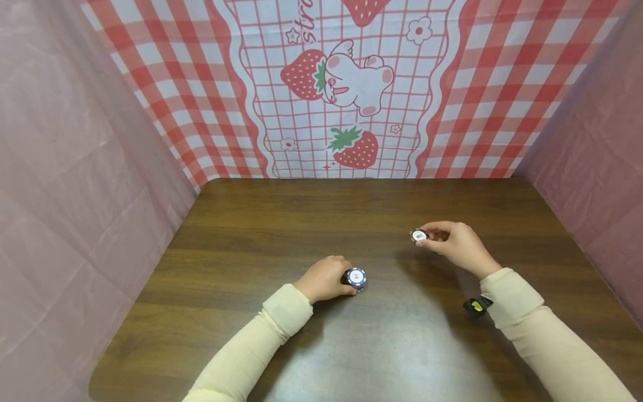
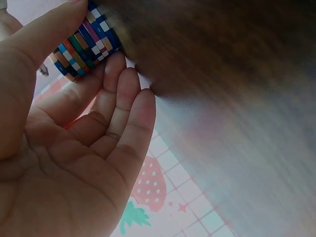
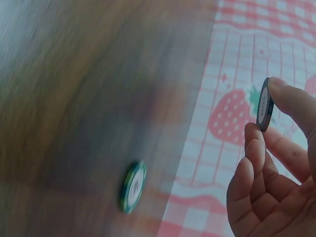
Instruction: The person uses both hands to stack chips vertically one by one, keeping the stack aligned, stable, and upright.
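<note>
On the table stands a stack of poker chips (image 1: 356, 277), its top one blue and white and marked 10. My left hand (image 1: 325, 278) holds the stack between thumb and fingers; the chips' coloured edges show in the left wrist view, where the other fingers (image 2: 137, 116) extend beside it. My right hand (image 1: 459, 245) pinches a single black poker chip (image 3: 265, 104) with a white centre between thumb and forefinger, raised off the table. Below that hand a green poker chip (image 3: 133, 187) lies on the table, mostly hidden by the hand in the head view.
The brown wooden table (image 1: 241, 223) has rounded corners. Behind it hangs a red-and-white checked cloth (image 1: 311, 128) with strawberries. Pink curtains (image 1: 85, 195) close off both sides. A black strap with a yellow-green face (image 1: 477, 306) sits at the right wrist.
</note>
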{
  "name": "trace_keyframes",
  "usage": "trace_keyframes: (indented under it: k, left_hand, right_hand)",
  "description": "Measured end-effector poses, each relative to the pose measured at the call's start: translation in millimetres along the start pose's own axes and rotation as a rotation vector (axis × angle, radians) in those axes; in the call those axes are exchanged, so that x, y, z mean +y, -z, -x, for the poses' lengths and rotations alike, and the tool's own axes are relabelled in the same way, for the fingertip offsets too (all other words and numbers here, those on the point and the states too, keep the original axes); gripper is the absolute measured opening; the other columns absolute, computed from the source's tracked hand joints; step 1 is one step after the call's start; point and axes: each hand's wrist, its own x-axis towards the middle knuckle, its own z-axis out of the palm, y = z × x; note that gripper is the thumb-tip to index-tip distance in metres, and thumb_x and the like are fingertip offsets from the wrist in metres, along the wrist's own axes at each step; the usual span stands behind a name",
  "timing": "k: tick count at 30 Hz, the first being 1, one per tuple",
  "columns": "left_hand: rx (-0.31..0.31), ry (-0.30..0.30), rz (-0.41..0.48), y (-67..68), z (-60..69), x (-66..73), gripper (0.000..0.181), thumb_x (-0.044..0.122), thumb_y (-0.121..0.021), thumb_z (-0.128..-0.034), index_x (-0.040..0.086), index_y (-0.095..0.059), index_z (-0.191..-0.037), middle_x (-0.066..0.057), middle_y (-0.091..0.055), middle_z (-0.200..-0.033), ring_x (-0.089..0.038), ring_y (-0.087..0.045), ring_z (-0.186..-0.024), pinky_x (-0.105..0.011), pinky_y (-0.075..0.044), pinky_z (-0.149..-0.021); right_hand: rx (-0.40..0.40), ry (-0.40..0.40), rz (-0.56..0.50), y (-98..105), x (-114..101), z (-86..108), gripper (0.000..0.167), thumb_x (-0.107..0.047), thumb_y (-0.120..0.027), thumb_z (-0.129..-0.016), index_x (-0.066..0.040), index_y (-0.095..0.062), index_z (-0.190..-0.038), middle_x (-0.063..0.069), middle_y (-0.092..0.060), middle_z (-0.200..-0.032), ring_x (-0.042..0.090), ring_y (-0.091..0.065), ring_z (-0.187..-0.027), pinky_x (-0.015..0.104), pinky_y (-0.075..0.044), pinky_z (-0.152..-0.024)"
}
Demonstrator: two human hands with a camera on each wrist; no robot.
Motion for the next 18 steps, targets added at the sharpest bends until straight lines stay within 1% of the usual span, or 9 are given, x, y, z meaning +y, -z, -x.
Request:
trace_keyframes:
  k: [5, 12, 18]
  left_hand:
    - [-0.001, 0.0, 0.001, 0.5, 0.2, 0.0, 0.04, 0.04, -0.08, -0.0777, 0.013, -0.071, -0.106, 0.0, -0.07, -0.101, -0.016, -0.065, -0.097, -0.029, -0.052, -0.087]
    - [-0.001, 0.005, 0.004, 0.8, 0.0, 0.3, 0.04, 0.04, -0.08, -0.0775, 0.013, -0.071, -0.106, 0.0, -0.071, -0.1, -0.016, -0.065, -0.096, -0.03, -0.052, -0.086]
    - [0.003, 0.0, 0.009, 1.3, -0.4, 0.1, 0.039, 0.04, -0.081, -0.0773, 0.013, -0.071, -0.104, 0.001, -0.07, -0.098, -0.015, -0.065, -0.093, -0.03, -0.052, -0.084]
  right_hand:
    - [-0.019, 0.052, -0.039, -15, -13, -2.3, 0.032, -0.029, -0.079, -0.082, -0.007, -0.072, -0.104, 0.002, -0.064, -0.081, 0.01, -0.053, -0.069, 0.022, -0.044, -0.061]
    - [-0.079, 0.069, -0.092, -31, -35, -3.5, 0.034, -0.029, -0.079, -0.082, -0.009, -0.072, -0.108, 0.001, -0.063, -0.082, 0.011, -0.053, -0.069, 0.023, -0.044, -0.06]
    - [-0.091, 0.14, -0.108, -44, -47, -4.9, 0.033, -0.025, -0.081, -0.08, -0.009, -0.073, -0.107, -0.001, -0.065, -0.082, 0.007, -0.054, -0.068, 0.022, -0.045, -0.059]
